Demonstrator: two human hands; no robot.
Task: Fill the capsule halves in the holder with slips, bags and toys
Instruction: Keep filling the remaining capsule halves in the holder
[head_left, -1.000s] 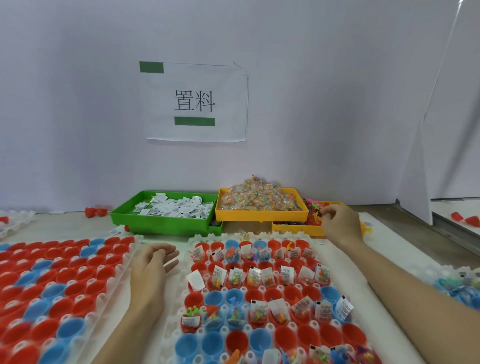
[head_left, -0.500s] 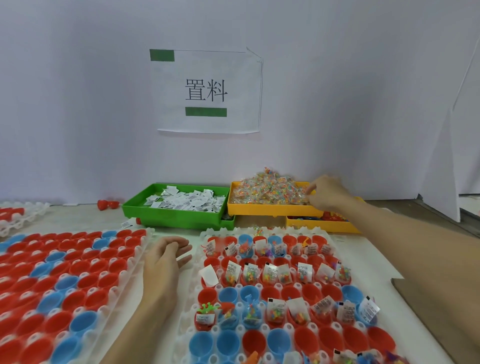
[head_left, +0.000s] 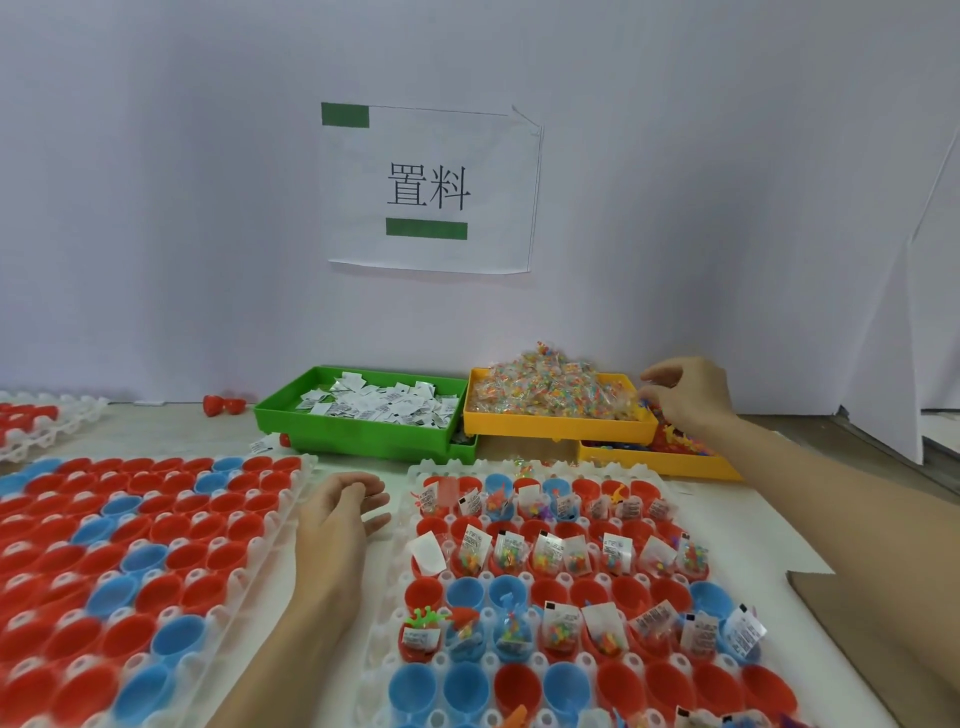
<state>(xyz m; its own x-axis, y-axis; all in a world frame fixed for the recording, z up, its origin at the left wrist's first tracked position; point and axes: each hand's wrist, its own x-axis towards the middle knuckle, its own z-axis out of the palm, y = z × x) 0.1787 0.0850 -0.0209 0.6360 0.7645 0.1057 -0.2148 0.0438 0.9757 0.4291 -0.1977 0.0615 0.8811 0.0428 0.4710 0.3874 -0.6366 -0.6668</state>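
White wall (head_left: 156, 208) behind our bench, with one paper sign (head_left: 431, 189) taped on it showing two printed characters and two green bars. Down on the pale tabletop (head_left: 171, 431) we've got three white plastic capsule holders: one on the left (head_left: 291, 499) packed with bare red and blue capsule halves, the one we're filling on the right (head_left: 415, 480), and a third peeking in at the far left edge (head_left: 67, 415). In ours, three rows carry slips, bags and toys, the rest are bare. Three supply trays sit behind it: one green tray of white paper slips (head_left: 358, 436), one yellow tray heaped with clear candy-coloured bags (head_left: 556, 428), one lower yellow tray of small plastic toys (head_left: 660, 465). Our right hand (head_left: 685, 395) hovers over the bags and toys, fingers curled; can't tell if it's got anything. Our left hand (head_left: 337, 519) rests between the two big holders, fingers loose, holding nothing.
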